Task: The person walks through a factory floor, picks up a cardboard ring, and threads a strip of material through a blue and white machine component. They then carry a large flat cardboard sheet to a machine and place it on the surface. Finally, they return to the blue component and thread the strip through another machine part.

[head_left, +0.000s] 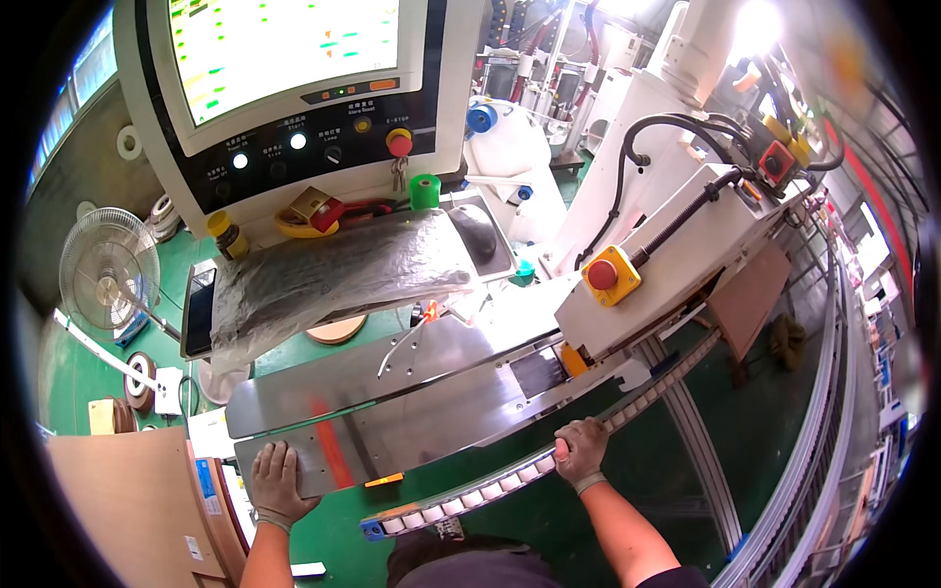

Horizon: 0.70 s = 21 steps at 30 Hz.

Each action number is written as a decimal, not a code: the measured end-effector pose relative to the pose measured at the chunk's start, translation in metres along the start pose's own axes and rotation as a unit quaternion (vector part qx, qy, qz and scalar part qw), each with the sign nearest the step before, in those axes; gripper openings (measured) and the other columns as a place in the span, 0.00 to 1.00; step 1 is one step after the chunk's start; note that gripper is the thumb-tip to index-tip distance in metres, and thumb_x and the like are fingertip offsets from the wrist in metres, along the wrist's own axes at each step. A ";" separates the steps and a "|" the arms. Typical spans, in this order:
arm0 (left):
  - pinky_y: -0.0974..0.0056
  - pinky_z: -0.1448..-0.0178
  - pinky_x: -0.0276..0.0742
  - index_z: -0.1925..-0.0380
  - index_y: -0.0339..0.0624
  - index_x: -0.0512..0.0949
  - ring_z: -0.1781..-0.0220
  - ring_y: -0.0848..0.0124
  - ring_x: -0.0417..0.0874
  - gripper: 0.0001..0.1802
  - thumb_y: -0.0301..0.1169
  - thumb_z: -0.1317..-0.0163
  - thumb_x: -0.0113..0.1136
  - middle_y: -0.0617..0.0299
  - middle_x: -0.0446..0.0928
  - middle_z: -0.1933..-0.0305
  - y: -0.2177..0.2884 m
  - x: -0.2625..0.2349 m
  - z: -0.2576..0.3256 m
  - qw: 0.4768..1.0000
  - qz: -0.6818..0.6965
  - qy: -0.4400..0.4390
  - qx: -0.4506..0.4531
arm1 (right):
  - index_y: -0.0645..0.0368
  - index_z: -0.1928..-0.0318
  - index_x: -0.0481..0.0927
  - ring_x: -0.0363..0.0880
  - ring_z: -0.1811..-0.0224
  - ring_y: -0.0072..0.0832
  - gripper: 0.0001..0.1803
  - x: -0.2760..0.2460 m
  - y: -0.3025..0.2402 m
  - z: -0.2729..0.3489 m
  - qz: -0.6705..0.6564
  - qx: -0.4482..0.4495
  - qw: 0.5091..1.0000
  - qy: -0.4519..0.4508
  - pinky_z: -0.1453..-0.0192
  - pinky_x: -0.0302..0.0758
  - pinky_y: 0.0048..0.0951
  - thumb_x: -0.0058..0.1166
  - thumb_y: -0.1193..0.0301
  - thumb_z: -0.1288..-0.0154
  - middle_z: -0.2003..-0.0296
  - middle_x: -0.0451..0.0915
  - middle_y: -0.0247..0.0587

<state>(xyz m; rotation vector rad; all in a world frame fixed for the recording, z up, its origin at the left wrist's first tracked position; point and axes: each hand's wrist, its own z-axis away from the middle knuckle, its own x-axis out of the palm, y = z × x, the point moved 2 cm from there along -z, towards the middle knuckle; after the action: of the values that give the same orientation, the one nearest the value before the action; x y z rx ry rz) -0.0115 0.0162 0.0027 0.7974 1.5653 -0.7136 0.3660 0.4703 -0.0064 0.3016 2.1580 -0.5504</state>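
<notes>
Head view: looking down on a machine, so I'll place everything off the steel plate (pixel 392 412).
Left hand (pixel 279 480): flat on the near left corner of the plate, fingers together and laid out straight, palm down, gripping nothing.
Right hand (pixel 580 449): off the plate's near right edge, fingers curled tight round the rail (pixel 490 485), thumb tucked under as far as I can tell.
Rail: long thin strip of small white blocks in a row, blue cap at its left end, running along the plate's near edge and climbing away to the right.
Plate: bare shiny metal in two stepped sheets, with a red stripe and a small orange tab by the left hand.
Orange tag (pixel 384 480): little flat wedge on the plate's near edge, between the two hands.
Yellow box (pixel 610 274): square, with a round red button on top, on the white housing beyond the plate's right end.
Panel (pixel 294 137): behind the plate, dark strip of small labelled round buttons under a bright screen, red mushroom button at its right; the print is too small to make out anyway.
Green roll (pixel 424 190): small cylinder just under the panel, behind the plate.
Wrapped keyboard (pixel 333 274): under crinkly clear plastic, right behind the plate.
Fan (pixel 108 269): round wire cage, far left of the plate.
Cardboard (pixel 127 510): brown sheet left of the plate, a blue label on its edge.
</notes>
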 end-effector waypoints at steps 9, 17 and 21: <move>0.40 0.19 0.56 0.35 0.42 0.71 0.23 0.46 0.65 0.57 0.58 0.66 0.76 0.49 0.69 0.27 0.002 -0.003 -0.003 1.000 -0.016 -0.003 0.009 | 0.49 0.73 0.81 0.81 0.65 0.39 0.21 -0.001 -0.001 -0.002 0.003 -0.017 0.999 0.046 0.51 0.74 0.45 0.50 0.51 0.29 0.71 0.82 0.33; 0.39 0.21 0.58 0.35 0.43 0.71 0.24 0.46 0.66 0.56 0.60 0.64 0.76 0.49 0.69 0.28 0.003 -0.006 -0.001 1.000 -0.011 0.004 0.008 | 0.50 0.75 0.80 0.81 0.66 0.39 0.22 -0.005 -0.006 -0.007 -0.009 -0.014 0.999 0.044 0.52 0.74 0.45 0.49 0.50 0.28 0.72 0.82 0.33; 0.40 0.21 0.58 0.35 0.43 0.70 0.24 0.47 0.66 0.55 0.60 0.64 0.76 0.50 0.69 0.28 0.005 -0.010 -0.002 1.000 -0.008 0.012 0.009 | 0.50 0.75 0.81 0.81 0.67 0.39 0.22 -0.006 -0.006 -0.009 -0.020 -0.018 0.999 0.041 0.53 0.74 0.45 0.49 0.51 0.28 0.72 0.82 0.33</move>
<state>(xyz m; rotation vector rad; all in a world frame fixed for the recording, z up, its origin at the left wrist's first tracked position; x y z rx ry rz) -0.0074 0.0198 0.0123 0.8108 1.5896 -0.7333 0.3606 0.4699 0.0047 0.2651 2.2555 -0.5292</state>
